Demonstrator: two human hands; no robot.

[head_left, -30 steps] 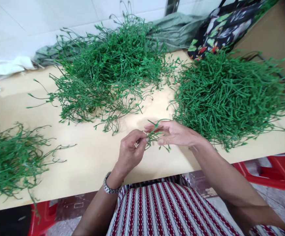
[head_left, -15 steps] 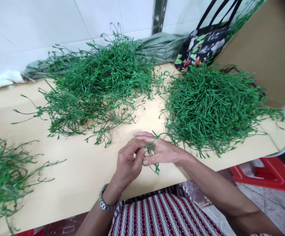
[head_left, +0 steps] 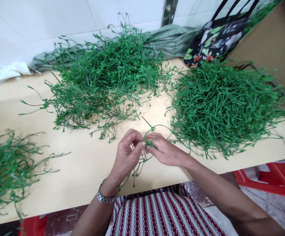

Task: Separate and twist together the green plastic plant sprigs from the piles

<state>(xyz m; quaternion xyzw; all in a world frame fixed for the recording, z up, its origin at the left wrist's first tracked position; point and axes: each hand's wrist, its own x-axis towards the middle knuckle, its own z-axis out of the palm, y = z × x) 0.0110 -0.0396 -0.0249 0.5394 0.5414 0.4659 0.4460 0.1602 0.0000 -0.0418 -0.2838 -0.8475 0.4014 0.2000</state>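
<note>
Thin green plant stems with small tips, apparently artificial, are pinched between my two hands above the table's front part. My left hand [head_left: 129, 154], a metal watch on its wrist, has thumb and fingers closed on a green stem [head_left: 153, 129]. Touching it, my right hand [head_left: 165, 150] is closed on the same little bunch. Some stems stick up past the fingertips, and others hang below toward the table edge. The fingers hide where the stems meet. Right of my hands is a dense heap of such stems [head_left: 223, 108].
A looser heap of stems [head_left: 108, 68] spreads across the back of the table [head_left: 88, 177], and another pile [head_left: 5, 167] lies at the left. Behind are a green cloth [head_left: 174, 39], a floral bag [head_left: 213, 39] and a brown board [head_left: 270, 49]. A red stool [head_left: 277, 180] stands below right.
My right hand's spread fingers have closed in to a pinch against the left. More stems now show above and below the hands. The view has shifted slightly.
</note>
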